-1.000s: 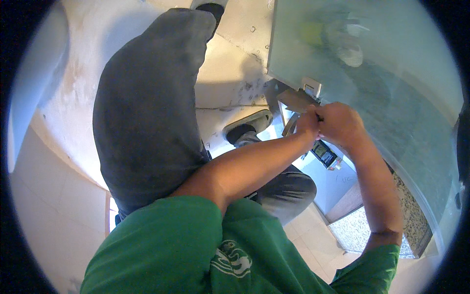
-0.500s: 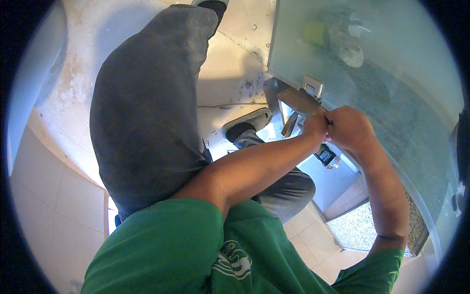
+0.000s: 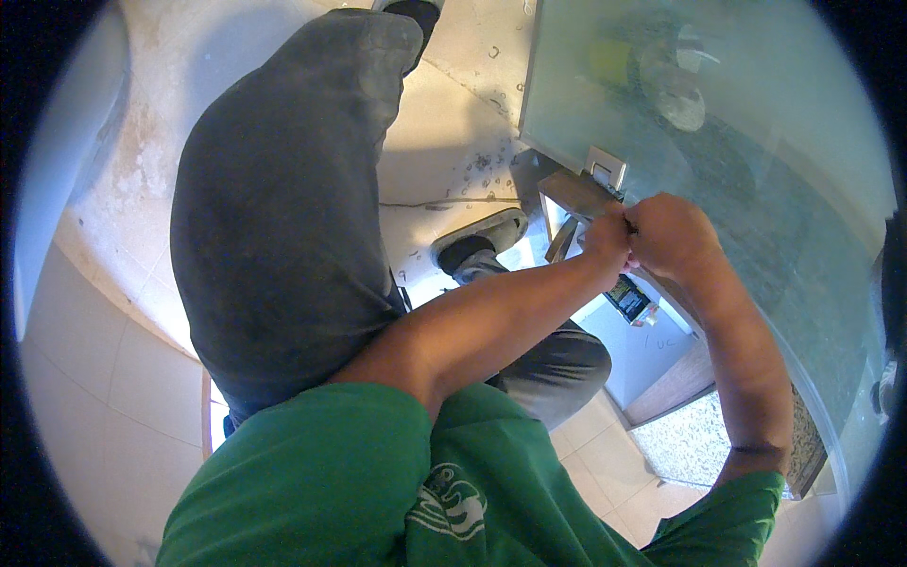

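Note:
My left hand point(image 3: 605, 246) and my right hand point(image 3: 673, 236) are closed together around something small and dark, too hidden to name, beside the frosted glass panel point(image 3: 756, 113). Just past my fingers are a silver metal fitting point(image 3: 605, 165) on the panel's edge and a brownish plate point(image 3: 572, 189), with a curved brown strip point(image 3: 560, 241) under it. Below my hands a dark, flat rectangular item point(image 3: 626, 300) with a label lies on a pale blue surface point(image 3: 647, 359).
My grey-trousered legs point(image 3: 283, 227) and a sandalled foot point(image 3: 477, 236) are over the tiled floor point(image 3: 435, 142), which has small dark debris. A speckled stone slab point(image 3: 685, 439) is at lower right. A pale curved edge point(image 3: 66, 161) stands at far left.
Both hands moved a little to the right from a second ago, then slightly upward since half a second ago, staying closed together.

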`<state>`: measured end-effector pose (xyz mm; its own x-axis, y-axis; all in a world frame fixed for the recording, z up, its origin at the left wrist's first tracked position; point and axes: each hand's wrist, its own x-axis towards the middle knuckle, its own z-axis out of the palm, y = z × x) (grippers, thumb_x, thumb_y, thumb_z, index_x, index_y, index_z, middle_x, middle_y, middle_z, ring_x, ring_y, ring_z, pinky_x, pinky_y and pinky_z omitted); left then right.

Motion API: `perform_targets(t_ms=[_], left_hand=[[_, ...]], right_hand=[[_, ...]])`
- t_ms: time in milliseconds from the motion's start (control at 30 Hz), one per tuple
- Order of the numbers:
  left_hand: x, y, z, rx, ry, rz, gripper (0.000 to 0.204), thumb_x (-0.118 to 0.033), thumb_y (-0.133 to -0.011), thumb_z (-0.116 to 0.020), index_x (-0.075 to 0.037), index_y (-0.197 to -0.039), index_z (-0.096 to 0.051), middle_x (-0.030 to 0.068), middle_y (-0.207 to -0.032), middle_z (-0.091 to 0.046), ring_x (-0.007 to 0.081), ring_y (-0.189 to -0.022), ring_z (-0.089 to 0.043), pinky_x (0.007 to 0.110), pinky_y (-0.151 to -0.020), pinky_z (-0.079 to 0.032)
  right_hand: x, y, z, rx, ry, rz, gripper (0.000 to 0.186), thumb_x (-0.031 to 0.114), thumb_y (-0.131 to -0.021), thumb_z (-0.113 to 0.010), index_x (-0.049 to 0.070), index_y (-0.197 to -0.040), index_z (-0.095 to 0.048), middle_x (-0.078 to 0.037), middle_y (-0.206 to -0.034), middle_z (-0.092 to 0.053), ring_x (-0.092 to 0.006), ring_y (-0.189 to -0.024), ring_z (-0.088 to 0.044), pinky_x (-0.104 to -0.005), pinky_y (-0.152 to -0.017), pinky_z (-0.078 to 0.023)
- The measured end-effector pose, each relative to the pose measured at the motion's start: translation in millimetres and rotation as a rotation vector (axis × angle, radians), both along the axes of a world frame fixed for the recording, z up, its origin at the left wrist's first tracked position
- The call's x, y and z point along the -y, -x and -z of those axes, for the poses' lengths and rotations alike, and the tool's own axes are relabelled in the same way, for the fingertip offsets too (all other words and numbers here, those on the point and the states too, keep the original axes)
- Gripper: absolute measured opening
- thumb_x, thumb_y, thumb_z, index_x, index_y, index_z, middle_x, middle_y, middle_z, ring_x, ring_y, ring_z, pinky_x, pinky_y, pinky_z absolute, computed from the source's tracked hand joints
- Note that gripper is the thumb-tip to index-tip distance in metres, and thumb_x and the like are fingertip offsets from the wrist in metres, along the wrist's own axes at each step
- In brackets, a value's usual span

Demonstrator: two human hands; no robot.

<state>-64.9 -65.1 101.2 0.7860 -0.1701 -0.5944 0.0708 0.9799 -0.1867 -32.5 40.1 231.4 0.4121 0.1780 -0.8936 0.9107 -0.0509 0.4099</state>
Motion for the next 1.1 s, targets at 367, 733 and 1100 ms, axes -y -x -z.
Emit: perform_targets(t_ms=[367,733,1100], left_hand=[[-3.2,5.7,3.5,0.023,-0.041,0.013,0.019,-0.025,-0.097,-0.064,-0.006,-0.099,-0.061,0.0090,-0.086,-0.066,0.0179,-0.064,-0.062,0.034,-0.050,-0.048],[-3.1,6.0,7.6,0.017,-0.136,0.108,0.021,-0.024,-0.098,-0.061,-0.005,-0.090,-0.065,0.0105,-0.073,-0.064,0.0192,-0.057,-0.060,0.033,-0.046,-0.042],[5.7,-16.0,-12.7,-0.106,0.044,0.053,0.049,-0.042,-0.106,-0.036,-0.003,-0.088,-0.062,0.0126,-0.068,-0.061,0.0222,-0.048,-0.056,0.034,-0.038,-0.039]], right_hand=[[9.5,-4.3,5.0,0.009,0.001,-0.036,0.024,0.024,-0.077,-0.078,0.012,-0.098,-0.079,-0.018,-0.097,-0.076,-0.0366,-0.093,-0.075,-0.0478,-0.082,-0.060],[16.8,1.1,-0.7,-0.033,-0.152,0.024,0.028,0.026,-0.074,-0.078,0.014,-0.099,-0.078,-0.018,-0.092,-0.075,-0.0387,-0.090,-0.073,-0.0495,-0.081,-0.059],[8.1,-6.5,-13.4,-0.022,-0.081,-0.002,0.030,0.026,-0.067,-0.086,0.008,-0.090,-0.080,-0.020,-0.091,-0.075,-0.0392,-0.088,-0.075,-0.0493,-0.079,-0.060]])
